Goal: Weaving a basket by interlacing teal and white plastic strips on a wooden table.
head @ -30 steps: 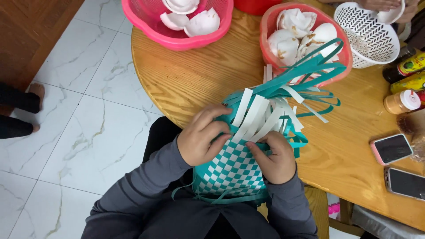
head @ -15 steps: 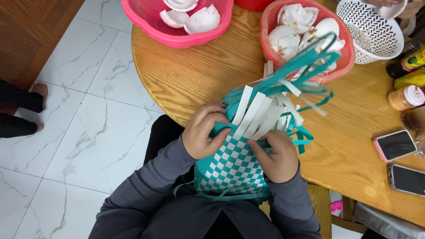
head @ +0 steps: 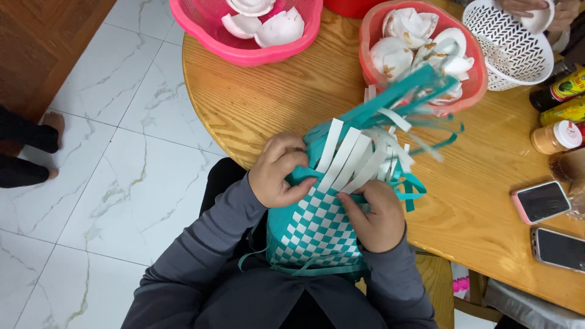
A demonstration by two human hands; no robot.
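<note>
A half-woven basket (head: 317, 234) of teal and white plastic strips rests on my lap against the round wooden table (head: 292, 103). Its loose strips (head: 390, 122) fan up and to the right. My left hand (head: 277, 170) grips the basket's upper left edge, fingers curled over the teal strips. Lower on the right side, my right hand (head: 375, 213) pinches a white strip at the woven rim.
On the table stand a pink basin (head: 244, 45) and a red basket (head: 469, 91) holding white shell-like pieces, a white perforated basket (head: 512, 49), several bottles (head: 557, 116) and two phones (head: 542, 201). Another person's hand (head: 524, 7) is at the far edge; someone's foot (head: 55, 125) is on the tiled floor.
The loose teal strips have swung a little and blur with motion. Both hands stay on the basket's rim, fingers shifting slightly.
</note>
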